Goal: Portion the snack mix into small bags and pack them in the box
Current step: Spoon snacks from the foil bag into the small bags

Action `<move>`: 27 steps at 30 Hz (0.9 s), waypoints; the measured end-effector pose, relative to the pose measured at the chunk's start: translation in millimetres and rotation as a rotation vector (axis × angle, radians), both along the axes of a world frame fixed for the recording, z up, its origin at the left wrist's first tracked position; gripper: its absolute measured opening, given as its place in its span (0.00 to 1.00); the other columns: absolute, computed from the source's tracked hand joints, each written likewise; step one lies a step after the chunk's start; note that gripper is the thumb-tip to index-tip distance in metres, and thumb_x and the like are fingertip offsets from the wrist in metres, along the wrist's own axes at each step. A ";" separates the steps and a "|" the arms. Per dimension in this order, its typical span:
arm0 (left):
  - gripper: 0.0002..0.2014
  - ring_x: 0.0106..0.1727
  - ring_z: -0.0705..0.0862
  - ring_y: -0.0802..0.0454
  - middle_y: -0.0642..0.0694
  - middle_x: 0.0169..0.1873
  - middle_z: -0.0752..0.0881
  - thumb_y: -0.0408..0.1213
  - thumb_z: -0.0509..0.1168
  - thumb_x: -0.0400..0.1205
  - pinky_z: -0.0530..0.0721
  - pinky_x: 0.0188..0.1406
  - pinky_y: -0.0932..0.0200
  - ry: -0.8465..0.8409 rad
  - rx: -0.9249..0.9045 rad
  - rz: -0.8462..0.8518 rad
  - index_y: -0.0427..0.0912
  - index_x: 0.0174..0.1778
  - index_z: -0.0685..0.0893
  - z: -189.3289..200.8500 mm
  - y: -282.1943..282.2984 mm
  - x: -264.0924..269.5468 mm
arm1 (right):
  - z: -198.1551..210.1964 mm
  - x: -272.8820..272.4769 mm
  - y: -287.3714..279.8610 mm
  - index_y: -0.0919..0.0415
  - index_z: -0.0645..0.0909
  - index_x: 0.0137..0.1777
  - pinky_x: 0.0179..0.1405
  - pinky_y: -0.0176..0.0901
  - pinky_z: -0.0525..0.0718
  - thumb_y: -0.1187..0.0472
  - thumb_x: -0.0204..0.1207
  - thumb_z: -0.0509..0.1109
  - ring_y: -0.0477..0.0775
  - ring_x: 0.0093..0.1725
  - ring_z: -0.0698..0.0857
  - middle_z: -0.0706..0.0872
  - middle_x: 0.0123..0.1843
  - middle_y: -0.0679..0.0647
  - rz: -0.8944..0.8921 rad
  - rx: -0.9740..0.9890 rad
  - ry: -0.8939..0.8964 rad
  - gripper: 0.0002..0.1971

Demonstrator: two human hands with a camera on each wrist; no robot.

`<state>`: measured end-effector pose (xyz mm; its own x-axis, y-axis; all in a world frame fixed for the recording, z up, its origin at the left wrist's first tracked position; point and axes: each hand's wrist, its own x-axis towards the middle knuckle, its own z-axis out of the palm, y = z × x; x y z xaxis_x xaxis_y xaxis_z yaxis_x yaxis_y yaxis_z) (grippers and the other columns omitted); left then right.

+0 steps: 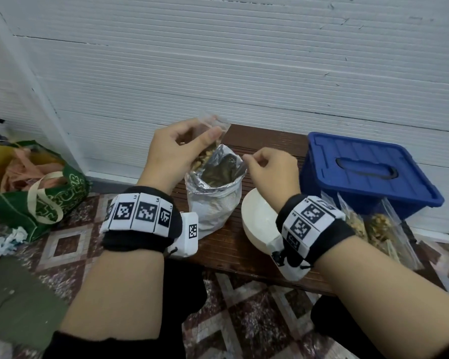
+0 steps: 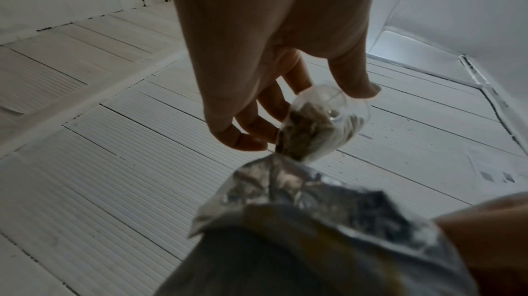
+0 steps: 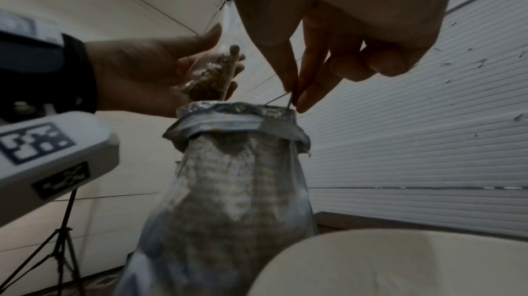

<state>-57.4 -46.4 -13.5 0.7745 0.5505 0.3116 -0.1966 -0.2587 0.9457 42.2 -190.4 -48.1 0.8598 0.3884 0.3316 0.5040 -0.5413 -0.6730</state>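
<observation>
A big foil snack bag (image 1: 213,200) stands open on the brown table (image 1: 244,252), its rim rolled down. My left hand (image 1: 176,151) holds a small clear bag (image 1: 210,141) part-filled with snack mix, tilted with its mouth down over the foil bag's opening (image 2: 308,190). In the left wrist view the small bag (image 2: 317,129) sits between thumb and fingers. My right hand (image 1: 267,169) pinches the foil bag's right rim (image 3: 285,111) between thumb and forefinger. The blue lidded box (image 1: 368,174) stands at the right, closed.
A white bowl (image 1: 257,224) sits just right of the foil bag, under my right wrist. Filled small bags (image 1: 373,229) lie in front of the blue box. A green tote bag (image 1: 36,193) rests on the floor at left. A white ribbed wall is close behind.
</observation>
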 end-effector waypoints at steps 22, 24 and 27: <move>0.09 0.47 0.86 0.52 0.41 0.48 0.88 0.43 0.76 0.73 0.84 0.48 0.58 0.004 0.174 -0.292 0.55 0.48 0.89 -10.9 -86.3 34.3 | 53.2 -6.6 -86.1 0.64 0.89 0.35 0.40 0.35 0.81 0.58 0.76 0.71 0.45 0.36 0.85 0.89 0.35 0.56 0.026 0.362 0.324 0.12; 0.14 0.41 0.84 0.51 0.37 0.48 0.87 0.40 0.77 0.73 0.83 0.41 0.57 0.033 0.169 -0.356 0.52 0.55 0.89 -17.4 -101.3 39.4 | 51.9 -4.9 -103.8 0.65 0.88 0.34 0.33 0.27 0.78 0.61 0.76 0.71 0.43 0.33 0.83 0.89 0.36 0.59 -0.006 0.313 0.299 0.11; 0.28 0.54 0.85 0.63 0.52 0.55 0.88 0.41 0.78 0.71 0.82 0.51 0.68 0.134 0.181 -0.491 0.56 0.68 0.81 -27.1 -116.7 46.2 | 47.9 -2.5 -130.6 0.65 0.88 0.35 0.34 0.26 0.78 0.60 0.76 0.71 0.43 0.35 0.84 0.89 0.37 0.60 -0.025 0.237 0.294 0.12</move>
<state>-11.2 -163.0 -40.6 0.9668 0.0606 0.2482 -0.2156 -0.3277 0.9199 39.7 -320.9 -0.1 0.9399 0.3082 0.1470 0.2590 -0.3632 -0.8950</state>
